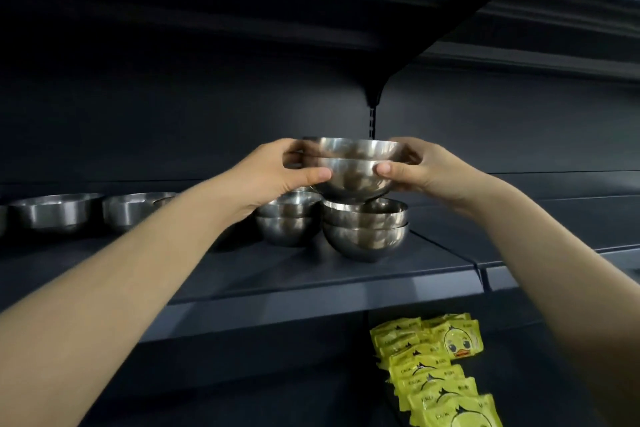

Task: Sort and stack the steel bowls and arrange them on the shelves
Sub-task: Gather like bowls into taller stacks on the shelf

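A dark grey metal shelf (pixel 311 274) carries shiny steel bowls: two wide, straight-walled bowls (pixel 55 210) at left and two nested round pairs (pixel 289 222) in the middle. Directly over the right-hand pair (pixel 365 229), the hands, left hand (pixel 280 170) and right hand (pixel 426 166), grip two nested, mirror-bright round bowls (pixel 353 173). Yellow duck-printed packets (pixel 436 367) lie below.

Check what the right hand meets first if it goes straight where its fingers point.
The right hand points leftward and grips the held bowls, so they come first. Past them, the left hand on the opposite side looks next in line; depth is unclear.
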